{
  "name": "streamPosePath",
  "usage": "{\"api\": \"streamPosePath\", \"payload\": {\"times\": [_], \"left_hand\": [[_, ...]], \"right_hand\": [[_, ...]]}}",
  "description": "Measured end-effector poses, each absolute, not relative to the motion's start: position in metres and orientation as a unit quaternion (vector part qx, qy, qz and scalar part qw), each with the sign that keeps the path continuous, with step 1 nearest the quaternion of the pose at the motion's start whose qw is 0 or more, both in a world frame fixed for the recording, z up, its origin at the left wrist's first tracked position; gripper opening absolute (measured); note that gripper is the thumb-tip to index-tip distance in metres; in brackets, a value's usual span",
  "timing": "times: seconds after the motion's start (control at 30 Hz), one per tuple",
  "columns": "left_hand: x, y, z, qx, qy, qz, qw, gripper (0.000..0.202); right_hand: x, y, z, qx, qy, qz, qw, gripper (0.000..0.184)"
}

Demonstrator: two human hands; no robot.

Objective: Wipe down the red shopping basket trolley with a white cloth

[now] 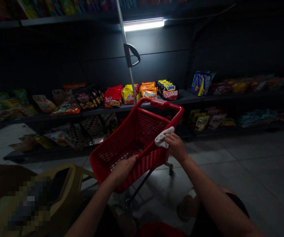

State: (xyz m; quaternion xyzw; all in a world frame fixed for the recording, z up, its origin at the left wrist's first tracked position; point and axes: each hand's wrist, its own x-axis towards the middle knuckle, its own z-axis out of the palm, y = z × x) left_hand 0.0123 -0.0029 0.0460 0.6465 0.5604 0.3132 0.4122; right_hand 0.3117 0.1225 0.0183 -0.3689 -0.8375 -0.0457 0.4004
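Observation:
A red plastic shopping cart (154, 159) with a slotted basket stands on wheels in front of me. My left hand (124, 168) is closed over the near rim of its basket, the thumb side showing and some fingers hidden. Bunched in the closed fingers of my right hand (176, 146) is a white cloth (163, 139), pressed against the same rim further right, close to the cart's handle (160, 103). Within the basket I see only its slotted walls and floor.
Behind the cart runs a dark shelf (92, 110) with several snack packets, among them red packets (113, 97). A lit tube lamp (144, 24) and a metal pole (121, 19) are above. A yellowish stool (76, 174) at lower left bears a phone (60, 184).

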Motion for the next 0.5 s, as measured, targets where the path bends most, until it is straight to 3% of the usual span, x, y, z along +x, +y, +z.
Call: {"api": "streamPosePath", "payload": {"times": [0.13, 0.27, 0.4, 0.5], "left_hand": [[0.010, 0.002, 0.049, 0.674, 0.566, 0.283, 0.380, 0.050], [0.007, 0.010, 0.047, 0.678, 0.570, 0.269, 0.379, 0.052], [-0.001, 0.020, 0.042, 0.695, 0.564, 0.245, 0.371, 0.054], [-0.008, 0.024, 0.039, 0.696, 0.569, 0.238, 0.367, 0.056]], "right_hand": [[0.329, 0.137, 0.016, -0.434, -0.755, -0.035, 0.490, 0.024], [0.319, 0.122, -0.037, -0.469, -0.679, 0.038, 0.564, 0.026], [0.309, 0.097, -0.101, -0.516, -0.613, 0.081, 0.593, 0.022], [0.309, 0.095, -0.101, -0.532, -0.591, 0.083, 0.601, 0.019]]}}
